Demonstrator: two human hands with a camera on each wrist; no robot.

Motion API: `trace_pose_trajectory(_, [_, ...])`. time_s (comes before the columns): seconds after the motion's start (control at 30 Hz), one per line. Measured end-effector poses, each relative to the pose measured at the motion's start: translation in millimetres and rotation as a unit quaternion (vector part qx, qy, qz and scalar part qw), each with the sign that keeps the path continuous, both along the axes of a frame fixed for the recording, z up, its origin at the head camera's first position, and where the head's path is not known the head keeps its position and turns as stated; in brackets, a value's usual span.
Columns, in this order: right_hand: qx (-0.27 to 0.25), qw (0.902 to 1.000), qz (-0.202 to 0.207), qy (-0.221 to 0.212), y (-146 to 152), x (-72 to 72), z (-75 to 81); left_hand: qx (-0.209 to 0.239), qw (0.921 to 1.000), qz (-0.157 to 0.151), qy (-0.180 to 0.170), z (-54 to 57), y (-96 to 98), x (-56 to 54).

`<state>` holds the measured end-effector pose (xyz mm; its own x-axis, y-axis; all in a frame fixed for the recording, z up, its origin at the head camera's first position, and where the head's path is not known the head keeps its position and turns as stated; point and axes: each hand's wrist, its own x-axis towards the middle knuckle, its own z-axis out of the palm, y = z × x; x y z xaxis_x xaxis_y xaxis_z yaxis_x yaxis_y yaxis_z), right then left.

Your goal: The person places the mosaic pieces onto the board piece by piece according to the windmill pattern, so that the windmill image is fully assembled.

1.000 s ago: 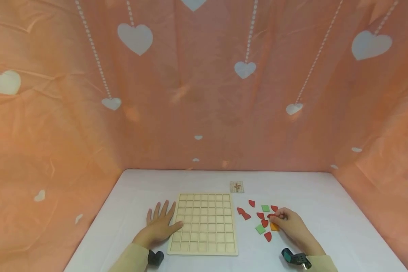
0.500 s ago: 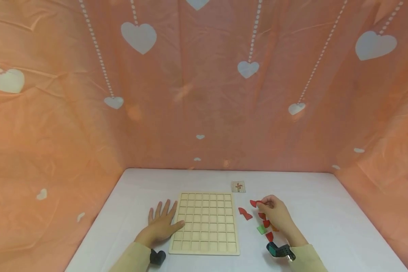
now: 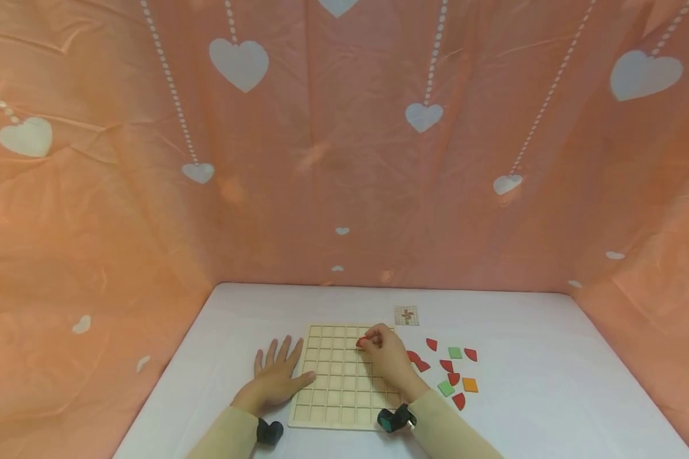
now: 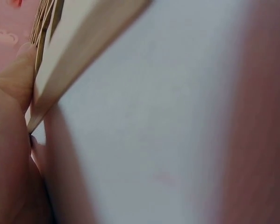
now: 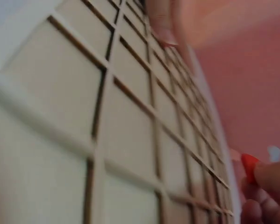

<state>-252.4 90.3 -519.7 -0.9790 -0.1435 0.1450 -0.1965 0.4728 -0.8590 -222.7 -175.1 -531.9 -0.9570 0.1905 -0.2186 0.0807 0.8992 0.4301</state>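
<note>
A pale wooden grid board (image 3: 327, 382) lies on the white table. My left hand (image 3: 275, 379) rests at its left side with fingers spread and straight, the thumb lying on the board's edge; in the left wrist view the thumb (image 4: 20, 77) touches the frame. Over the upper right part of the board, my right hand (image 3: 390, 360) pinches a red quarter-circle tile (image 3: 361, 342) between thumb and fingertips. That red tile (image 5: 249, 167) also shows in the right wrist view. Whether it touches the board I cannot tell.
Right of the board lie several loose red tiles (image 3: 459, 400), two green square tiles (image 3: 455, 352) and an orange square tile (image 3: 470, 385). A small pattern card (image 3: 406, 315) lies behind the board. An orange cloth with hearts (image 3: 344, 159) encloses the table.
My right hand has carried the red tile leftward from the loose tiles to above the board. The left hand stays in place. The whole view has shifted slightly.
</note>
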Motion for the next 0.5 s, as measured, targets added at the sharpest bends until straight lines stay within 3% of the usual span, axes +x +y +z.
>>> trace_pose_trajectory(0.27, [0.056, 0.9961, -0.061, 0.031, -23, -9.1, -18.4, 0.002, 1.0000, 0.002, -0.004, -0.9, 2.3, 0.7])
trace_pose_trajectory(0.5, [0.076, 0.9960, -0.044, 0.012, -24, -14.1, -17.9, -0.006, 1.0000, 0.001, 0.004, 0.9, 2.2, -0.5])
